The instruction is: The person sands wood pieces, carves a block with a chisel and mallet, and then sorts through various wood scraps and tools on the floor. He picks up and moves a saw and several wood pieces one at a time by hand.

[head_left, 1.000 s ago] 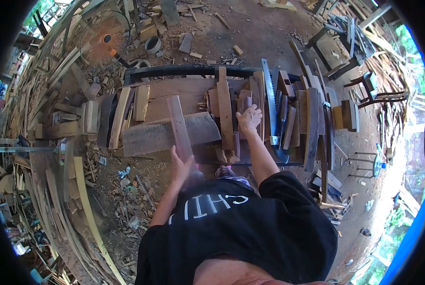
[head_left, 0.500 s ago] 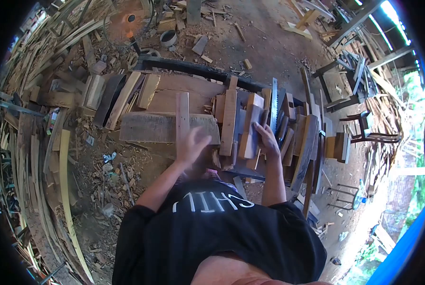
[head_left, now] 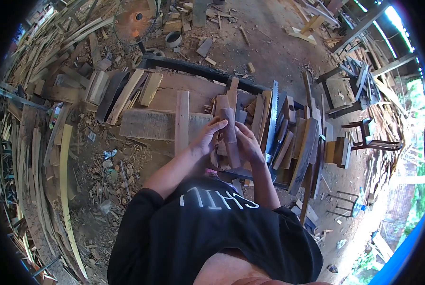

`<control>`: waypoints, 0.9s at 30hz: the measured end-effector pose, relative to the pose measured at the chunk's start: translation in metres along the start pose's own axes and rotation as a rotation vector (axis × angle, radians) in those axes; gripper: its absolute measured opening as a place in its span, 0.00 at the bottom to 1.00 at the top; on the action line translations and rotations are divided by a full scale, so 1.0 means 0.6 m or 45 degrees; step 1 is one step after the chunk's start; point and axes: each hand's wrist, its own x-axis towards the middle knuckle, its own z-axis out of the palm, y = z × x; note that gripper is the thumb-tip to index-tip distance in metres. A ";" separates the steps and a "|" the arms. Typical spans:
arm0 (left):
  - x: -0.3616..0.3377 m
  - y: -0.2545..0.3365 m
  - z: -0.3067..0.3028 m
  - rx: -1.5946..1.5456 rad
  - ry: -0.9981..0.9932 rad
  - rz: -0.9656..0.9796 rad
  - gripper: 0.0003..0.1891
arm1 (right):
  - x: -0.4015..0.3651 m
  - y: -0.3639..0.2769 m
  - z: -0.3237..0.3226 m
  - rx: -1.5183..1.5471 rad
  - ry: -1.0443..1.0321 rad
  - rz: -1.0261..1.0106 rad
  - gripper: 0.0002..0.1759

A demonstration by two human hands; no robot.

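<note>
Both of my hands hold a wooden block (head_left: 228, 127) upright in front of my body, above the workbench. A darker band, perhaps wrapped sheet material, goes around its middle. My left hand (head_left: 206, 137) grips it from the left, the thumb lying against the band. From the right side my right hand (head_left: 249, 144) closes on it, its fingertips partly hidden behind the block. Just left of my left hand, a narrow wooden strip (head_left: 182, 118) lies across a wide weathered board (head_left: 146, 124). A handsaw (head_left: 272, 118) lies to the right of my right hand.
Several wood pieces (head_left: 303, 147) crowd the bench's right side, and more offcuts (head_left: 150, 89) lie on its left. A fan (head_left: 137, 19) stands beyond the bench. Long planks (head_left: 36, 190) are piled at far left; a small stool (head_left: 348, 202) stands at right.
The block has moved left and been turned in my right hand. My left hand, free and blurred before, has come over to the block and taken hold of it.
</note>
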 end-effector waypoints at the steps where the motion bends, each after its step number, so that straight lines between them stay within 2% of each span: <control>1: 0.000 -0.005 0.000 0.046 0.095 0.051 0.22 | -0.003 0.000 0.004 -0.178 0.104 0.000 0.24; 2: 0.000 -0.009 0.000 0.092 0.192 0.103 0.22 | -0.006 0.000 0.010 -0.357 0.205 0.000 0.25; 3: 0.002 -0.015 0.001 0.089 0.203 0.112 0.22 | -0.013 -0.004 0.022 -0.442 0.184 -0.026 0.26; 7: 0.008 -0.043 0.007 0.305 0.409 0.334 0.23 | -0.009 0.029 -0.004 -0.485 0.077 0.025 0.27; 9: 0.002 -0.043 0.008 0.387 0.519 0.412 0.24 | -0.011 0.038 -0.020 -0.105 0.010 0.145 0.28; 10: -0.008 -0.030 0.012 0.258 0.411 0.307 0.25 | -0.012 0.041 -0.021 -0.104 0.000 0.154 0.28; 11: -0.018 -0.020 0.017 0.130 0.302 0.200 0.27 | -0.013 0.045 -0.020 0.123 -0.068 0.226 0.28; 12: -0.024 -0.015 0.022 0.130 0.313 0.198 0.27 | -0.016 0.049 -0.020 0.353 -0.131 0.296 0.29; 14: -0.034 -0.007 0.028 0.059 0.310 0.030 0.29 | -0.020 0.051 -0.017 0.429 -0.114 0.362 0.31; 16: -0.030 -0.020 0.010 0.210 0.266 0.089 0.30 | -0.019 0.053 -0.018 0.506 -0.090 0.419 0.32; 18: -0.030 -0.029 0.002 0.356 0.209 0.142 0.31 | -0.014 0.062 -0.030 0.832 -0.288 0.469 0.34; 20: -0.031 -0.036 0.007 0.475 0.201 0.213 0.32 | -0.007 0.074 -0.034 0.867 -0.182 0.458 0.33; 23: -0.038 -0.021 0.007 0.421 0.167 0.181 0.34 | -0.003 0.083 -0.024 0.842 -0.054 0.413 0.31; 25: -0.041 -0.011 -0.003 0.370 0.158 0.189 0.34 | 0.001 0.086 -0.013 0.950 -0.174 0.395 0.30; 27: -0.048 0.005 -0.027 0.033 -0.002 -0.012 0.33 | -0.001 0.090 0.005 0.984 -0.140 0.397 0.29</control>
